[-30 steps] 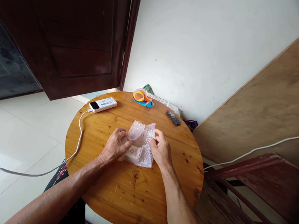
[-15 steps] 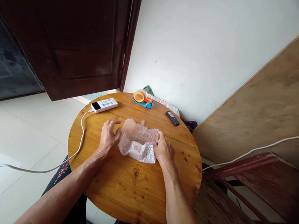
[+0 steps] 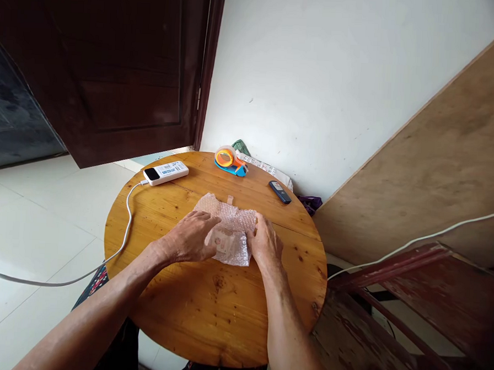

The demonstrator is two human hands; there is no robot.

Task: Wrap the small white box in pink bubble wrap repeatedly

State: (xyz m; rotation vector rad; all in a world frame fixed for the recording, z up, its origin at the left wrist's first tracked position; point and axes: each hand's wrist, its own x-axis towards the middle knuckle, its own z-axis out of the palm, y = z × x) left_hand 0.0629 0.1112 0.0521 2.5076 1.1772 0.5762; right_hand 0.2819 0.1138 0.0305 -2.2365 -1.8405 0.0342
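Small packet (image 3: 221, 243) lies half folded into bubble wrap (image 3: 233, 222), mid-frame. Left hand (image 3: 188, 240) presses flat, fingers spread; right hand (image 3: 264, 244) sits on its edge, and I cannot tell its grip. Far flap is loose, tape dispenser (image 3: 227, 160) untouched.

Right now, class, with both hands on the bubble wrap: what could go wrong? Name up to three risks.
1. The left hand presses and the right hand pinches the bubble wrap; its free far flap may spring open.
2. The tape dispenser sits far across the table; reaching it means letting go.
3. The white cable hangs off the edge beside the left forearm; a snag could drag the power bank.
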